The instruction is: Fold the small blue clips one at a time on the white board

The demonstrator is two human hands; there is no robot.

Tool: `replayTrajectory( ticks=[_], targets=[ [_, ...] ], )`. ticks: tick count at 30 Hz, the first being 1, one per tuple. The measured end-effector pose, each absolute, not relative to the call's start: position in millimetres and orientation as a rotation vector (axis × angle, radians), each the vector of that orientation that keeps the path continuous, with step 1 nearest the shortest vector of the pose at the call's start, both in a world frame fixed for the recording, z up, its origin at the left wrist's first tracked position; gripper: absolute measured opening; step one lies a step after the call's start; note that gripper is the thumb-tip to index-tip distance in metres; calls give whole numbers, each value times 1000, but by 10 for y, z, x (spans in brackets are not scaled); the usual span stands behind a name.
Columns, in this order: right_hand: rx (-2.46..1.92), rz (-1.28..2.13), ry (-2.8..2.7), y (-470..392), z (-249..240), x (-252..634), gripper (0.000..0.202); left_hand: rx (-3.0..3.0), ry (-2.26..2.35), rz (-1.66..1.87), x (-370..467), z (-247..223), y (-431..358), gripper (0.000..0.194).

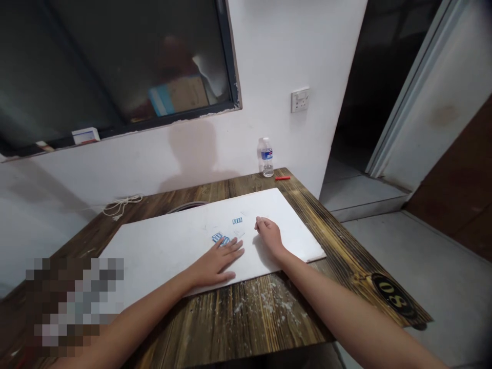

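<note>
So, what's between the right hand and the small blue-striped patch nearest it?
The head view shows just a bare stretch of white board between the right hand and that blue-striped patch.

The white board (161,256) is partly pixelated over

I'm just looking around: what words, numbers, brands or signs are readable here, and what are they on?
"08": on the round dark plaque at the wooden table's near right corner; from the opposite side, it might read "80".
Bottle label: too small to read.
White box on the window ledge: any print is too small.
Blue markings on the white board: no legible words.
</note>
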State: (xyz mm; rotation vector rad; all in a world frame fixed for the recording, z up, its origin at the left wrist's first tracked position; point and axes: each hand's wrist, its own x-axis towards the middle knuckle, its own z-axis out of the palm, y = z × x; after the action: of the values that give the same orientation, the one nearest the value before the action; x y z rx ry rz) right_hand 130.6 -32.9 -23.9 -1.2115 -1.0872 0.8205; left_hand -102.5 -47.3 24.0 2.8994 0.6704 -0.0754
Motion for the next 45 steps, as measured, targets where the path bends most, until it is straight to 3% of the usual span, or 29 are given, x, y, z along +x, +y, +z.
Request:
replayTrajectory(
  ticks=[5, 9, 11, 15, 20, 27, 32, 36, 41, 45],
  targets=[
    [-1204, 879, -1025, -345, -202, 1317, 39, 2897, 509, -182, -455, 257, -308, 78],
    [-1152, 884, -958, -331, -178, 1349, 41, 2958, 655, -139, -158, 213, 59, 66],
    [-1150, 878, -935, -309, -184, 1367, 41, 2959, 817, -96, -165, 212, 264, 70],
    [-1154, 902, -919, -275, -221, 1381, 39, 2836, 1280, -67, -555, 255, 584, 63],
    [-1163, 873, -950, -290, -237, 1367, 39, 2811, 1480, 229, -1425, 291, 530, 48],
    [-1203, 837, -1023, -301, -250, 1344, 40, 2724, 1237, 457, -1876, 212, -90, 36],
    [-1222, 833, -1009, -304, -218, 1345, 40, 2748, 854, 92, -1306, 154, -302, 48],
    [-1183, 834, -960, -309, -185, 1365, 39, 2851, 872, -160, -690, 148, -215, 88],
    [-1131, 894, -879, -313, -168, 1384, 37, 2757, 1246, -128, -245, 129, 165, 81],
    [-1138, 924, -861, -318, -151, 1384, 38, 2568, 1644, -89, -405, 122, 470, 70]
  ],
)
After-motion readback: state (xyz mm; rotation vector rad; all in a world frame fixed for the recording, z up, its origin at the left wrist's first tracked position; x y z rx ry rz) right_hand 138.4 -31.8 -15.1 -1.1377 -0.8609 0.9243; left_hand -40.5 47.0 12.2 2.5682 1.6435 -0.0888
